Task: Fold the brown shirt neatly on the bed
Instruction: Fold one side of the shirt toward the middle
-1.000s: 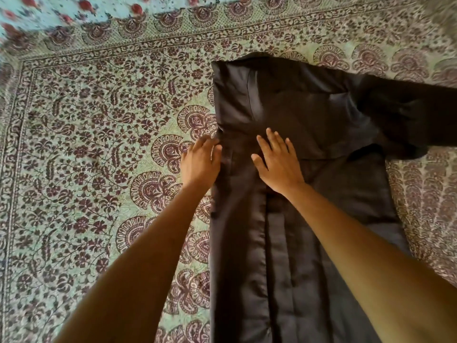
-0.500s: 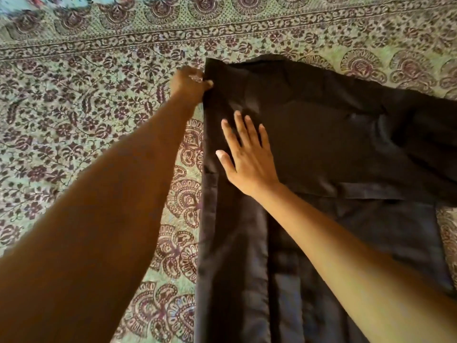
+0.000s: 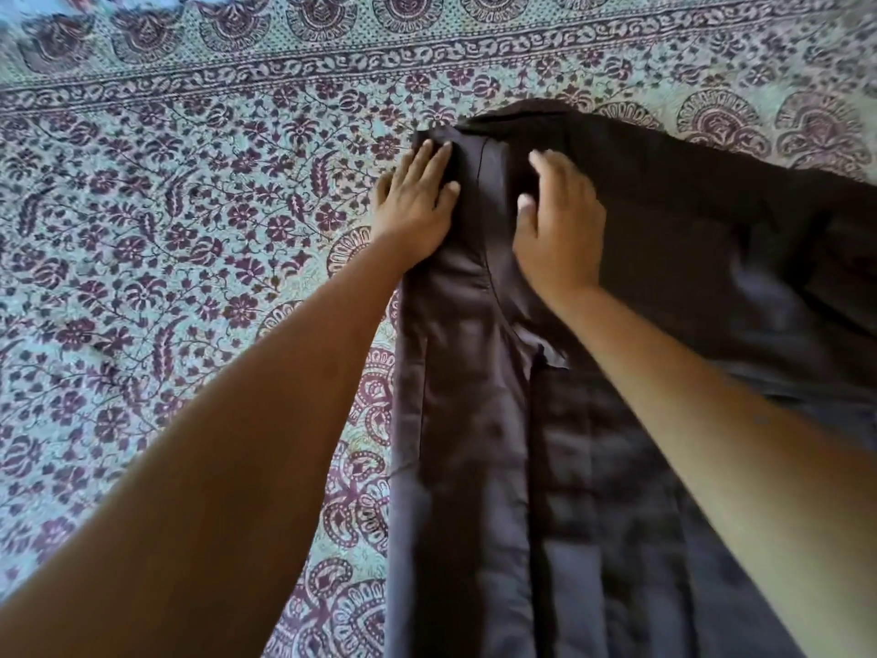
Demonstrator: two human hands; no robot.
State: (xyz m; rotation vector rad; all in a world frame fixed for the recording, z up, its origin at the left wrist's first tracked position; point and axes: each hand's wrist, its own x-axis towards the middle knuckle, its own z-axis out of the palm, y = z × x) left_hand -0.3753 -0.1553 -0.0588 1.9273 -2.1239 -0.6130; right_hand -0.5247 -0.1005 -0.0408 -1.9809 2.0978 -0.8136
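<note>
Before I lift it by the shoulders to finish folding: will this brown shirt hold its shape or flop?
Likely floppy: the brown shirt drapes flat with soft creases and a folded-in side panel. It probably needs pinning, as the left hand and right hand press it flat. Its slight sheen suggests it may slide on the bedsheet.

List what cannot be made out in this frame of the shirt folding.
- Dark brown shirt, head view: hem cut off by bottom edge, right sleeve by right edge.
- Fabric under the left hand and right hand: covered by the palms.
- Floral patterned bedsheet: motion-blurred.
</note>
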